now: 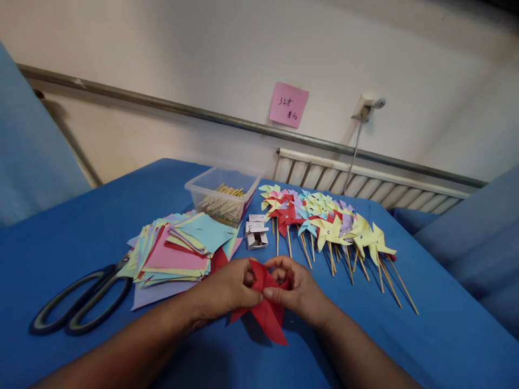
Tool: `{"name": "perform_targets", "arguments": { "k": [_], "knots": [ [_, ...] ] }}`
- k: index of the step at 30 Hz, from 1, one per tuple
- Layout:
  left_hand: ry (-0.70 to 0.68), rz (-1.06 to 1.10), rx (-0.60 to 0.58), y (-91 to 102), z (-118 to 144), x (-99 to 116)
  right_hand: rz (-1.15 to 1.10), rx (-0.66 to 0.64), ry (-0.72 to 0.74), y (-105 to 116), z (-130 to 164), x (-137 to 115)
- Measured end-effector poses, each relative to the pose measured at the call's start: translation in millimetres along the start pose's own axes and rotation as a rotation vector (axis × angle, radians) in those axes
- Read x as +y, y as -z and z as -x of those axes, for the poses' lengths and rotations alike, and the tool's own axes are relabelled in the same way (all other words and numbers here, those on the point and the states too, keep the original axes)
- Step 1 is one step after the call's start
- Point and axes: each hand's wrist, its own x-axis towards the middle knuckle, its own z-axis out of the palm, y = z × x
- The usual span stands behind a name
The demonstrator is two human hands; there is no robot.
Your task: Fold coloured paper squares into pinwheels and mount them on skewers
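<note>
A piece of red paper (267, 316), cut and folded into pinwheel blades, is held between my two hands over the blue cloth. My left hand (229, 286) pinches it from the left, thumb at the centre. From the other side my right hand (298, 289) grips it, its thumb tip close to the left one. Whether a pin is at the centre is hidden by the thumbs. Just beyond the hands stands a small open white box (257, 239) with something dark inside. Left of my left hand lies a pile of coloured paper squares (178, 254).
Scissors (87, 300) lie at the left, blades under the paper. A clear plastic tub (198, 189) of wooden sticks (223, 202) stands behind. Several finished pinwheels (328, 232) on sticks lie at the right. A radiator (365, 189) and a pink note (288, 105) are at the wall.
</note>
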Motion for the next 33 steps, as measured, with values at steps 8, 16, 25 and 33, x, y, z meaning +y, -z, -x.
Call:
{"name": "perform_targets", "arguments": {
  "k": [8, 16, 25, 33],
  "knots": [
    [-0.088, -0.071, 0.212, -0.1, -10, -3, -0.092, 0.256, 0.065, -13, -7, 8],
    [0.071, 0.626, 0.088, -17.0, -3, 1, -0.321, 0.485, 0.190, -17, -10, 11],
    [-0.020, 0.622, 0.141, -22.8, -8, -5, -0.283, 0.471, 0.195, -24, -10, 16],
    [0.028, 0.562, 0.200, -19.0, -5, -1, -0.279, 0.379, 0.156, -17, -10, 19]
  ]
}}
